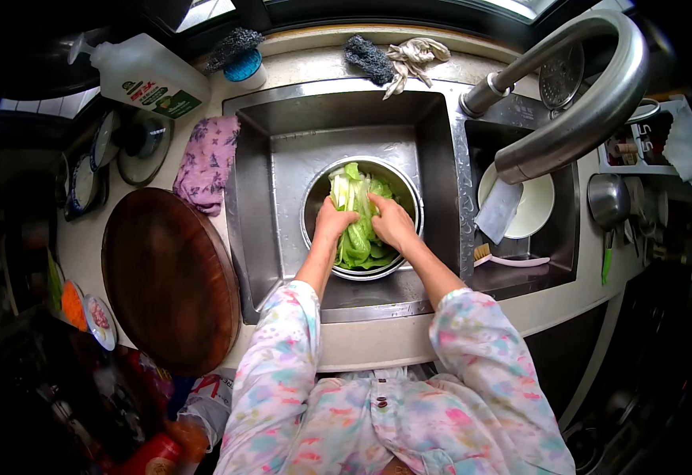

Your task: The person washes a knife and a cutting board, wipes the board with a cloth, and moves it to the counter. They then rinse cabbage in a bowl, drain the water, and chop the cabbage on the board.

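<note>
A bunch of green leafy lettuce (357,241) with pale stalks lies in a round metal bowl (420,207), which stands in the large sink basin (290,170). My left hand (332,223) grips the lettuce from the left, its thumb pointing inward across the leaves. From the right, my right hand (394,225) holds the same bunch, with thumb and fingers pressed against the leaves. Both hands are inside the bowl's rim, and some fingertips are hidden among the leaves.
A steel faucet (567,142) arches over the smaller right basin, which holds a white bowl (537,207) and a brush (516,260). Left of the sink are a round wooden board (168,281), a pink cloth (207,162) and a large plastic jug (148,75). Scrubbers (368,59) lie behind.
</note>
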A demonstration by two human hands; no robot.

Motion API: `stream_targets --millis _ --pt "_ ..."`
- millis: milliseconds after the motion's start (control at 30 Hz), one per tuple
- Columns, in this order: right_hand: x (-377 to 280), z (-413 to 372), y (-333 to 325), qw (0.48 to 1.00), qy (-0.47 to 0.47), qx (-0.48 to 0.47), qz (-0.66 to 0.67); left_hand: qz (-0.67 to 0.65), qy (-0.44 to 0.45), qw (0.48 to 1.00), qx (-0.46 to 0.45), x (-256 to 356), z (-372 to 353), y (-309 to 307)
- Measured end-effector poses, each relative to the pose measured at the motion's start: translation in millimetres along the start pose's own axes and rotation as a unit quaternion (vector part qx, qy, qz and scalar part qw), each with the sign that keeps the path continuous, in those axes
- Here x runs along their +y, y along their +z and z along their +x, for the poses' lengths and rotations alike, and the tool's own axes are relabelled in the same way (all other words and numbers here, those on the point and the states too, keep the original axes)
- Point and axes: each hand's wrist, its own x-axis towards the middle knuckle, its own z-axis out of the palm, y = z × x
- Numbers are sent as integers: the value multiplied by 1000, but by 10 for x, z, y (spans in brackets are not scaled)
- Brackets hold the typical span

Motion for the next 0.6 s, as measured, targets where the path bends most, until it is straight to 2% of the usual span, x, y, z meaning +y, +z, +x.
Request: stream_targets --millis 67,100,200,233,267,300,333,367,467,600 --pt "92 -203 -51 988 -103 70 -93 78 -17 997 -1 321 -196 -158" --pt "125 -291 -76 973 -154 106 -137 137 -13 989 50 261 -216 -189" --pt "0 -484 -314 927 -148 305 -160 46 -11 992 115 44 -220 -151" --pt "105 -419 -252 915 -130 355 -141 67 -8 992 103 9 -198 -86" --pt "260 -317 -172 949 -32 312 -42 88 -5 992 91 -35 -172 -19" --pt "439 -202 -91 961 67 261 57 136 -37 987 81 35 -191 67" --pt "630 -92 -16 953 165 203 152 182 -71 978 72 134 -221 145" --pt "837 -8 38 957 150 136 209 206 -111 971 36 334 -303 178" --pt "823 -20 -38 969 135 158 132 179 -102 978 28 414 -319 319" --pt "244 -335 -346 976 117 182 35 165 -76 983 31 412 -332 487"
